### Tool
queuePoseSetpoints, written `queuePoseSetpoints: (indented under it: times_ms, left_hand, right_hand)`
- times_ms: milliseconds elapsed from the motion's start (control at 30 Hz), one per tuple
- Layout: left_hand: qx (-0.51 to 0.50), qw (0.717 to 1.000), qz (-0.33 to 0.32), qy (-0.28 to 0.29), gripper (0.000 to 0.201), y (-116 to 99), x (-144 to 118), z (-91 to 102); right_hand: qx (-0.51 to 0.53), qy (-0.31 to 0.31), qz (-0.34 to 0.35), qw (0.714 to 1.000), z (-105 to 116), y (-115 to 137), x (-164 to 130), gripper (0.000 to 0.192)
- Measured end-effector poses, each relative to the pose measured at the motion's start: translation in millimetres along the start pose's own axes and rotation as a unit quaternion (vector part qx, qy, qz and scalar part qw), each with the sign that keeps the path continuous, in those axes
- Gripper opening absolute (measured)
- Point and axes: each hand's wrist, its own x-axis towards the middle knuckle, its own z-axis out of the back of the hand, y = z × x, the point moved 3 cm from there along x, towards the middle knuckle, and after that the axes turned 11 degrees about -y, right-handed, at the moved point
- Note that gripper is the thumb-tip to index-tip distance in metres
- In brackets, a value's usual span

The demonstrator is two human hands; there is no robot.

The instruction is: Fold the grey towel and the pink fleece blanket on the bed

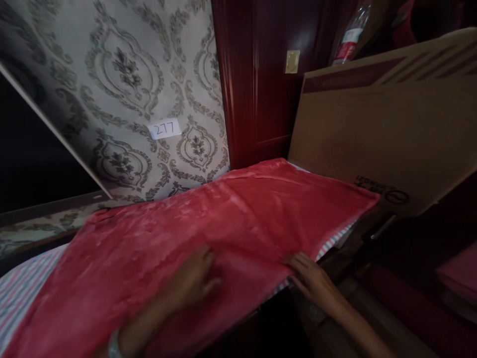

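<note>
Under both hands (194, 283): red blanket (231, 219).

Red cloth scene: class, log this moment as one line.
left hand: flat on red cloth | right hand: at cloth's edge | beneath: striped sheet | behind: cardboard box

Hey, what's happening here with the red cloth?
A person is working a shiny red cloth spread over a striped sheet. The left hand lies flat on top of the cloth, palm down. The right hand rests at the cloth's near edge, fingers at the hem. A large brown cardboard sheet leans at the far end, beside a dark red wooden door and patterned wallpaper.
</note>
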Motion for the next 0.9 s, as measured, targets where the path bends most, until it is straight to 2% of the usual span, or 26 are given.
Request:
queuePoseSetpoints:
  times_ms: [67,100,167,233,300,367,433,533,600,667,767,900]
  left_hand:
    - [0.019,0.996,-0.081,0.039,0.065,-32,-26,-29.1]
    - [0.037,0.992,-0.108,0.045,0.066,-41,-39,-39.3]
    - [0.078,0.987,-0.135,0.027,0.053,-50,-61,-51.0]
    - [0.116,0.982,-0.149,-0.024,0.039,-49,-73,-54.2]
    - [0.135,0.974,-0.163,-0.085,0.041,-43,-80,-53.5]
    - [0.142,0.967,-0.168,-0.131,0.047,-37,-84,-53.2]
    - [0.143,0.969,-0.143,-0.139,0.055,-33,-87,-55.8]
    - [0.143,0.981,-0.080,-0.108,0.066,-28,-87,-61.5]
    - [0.147,0.982,-0.063,-0.104,0.066,-26,-87,-60.1]
    - [0.153,0.977,-0.076,-0.126,0.060,-27,-89,-51.3]
    - [0.162,0.961,-0.128,-0.184,0.049,-35,-96,-29.2]
    - [0.184,0.933,-0.194,-0.240,0.047,-54,-110,-12.2]
  right_hand:
    - [-0.011,-0.040,0.011,0.999,1,1,1,0.031]
    - [-0.016,-0.062,0.020,0.998,2,1,2,0.029]
    - [-0.021,-0.099,0.039,0.994,3,2,7,0.026]
    - [-0.021,-0.123,0.053,0.991,3,1,11,0.023]
    - [-0.020,-0.124,0.062,0.990,1,-1,12,0.022]
    - [-0.026,-0.094,0.061,0.993,-5,-6,8,0.026]
    - [-0.042,-0.060,0.058,0.996,-12,-14,3,0.042]
    - [-0.061,-0.039,0.068,0.995,-16,-25,0,0.062]
    - [-0.049,-0.042,0.085,0.994,-13,-27,4,0.064]
    - [-0.028,-0.059,0.100,0.993,-6,-25,10,0.067]
    - [-0.009,-0.091,0.116,0.989,7,-19,13,0.070]
    - [-0.017,-0.062,0.128,0.990,10,-20,-4,0.060]
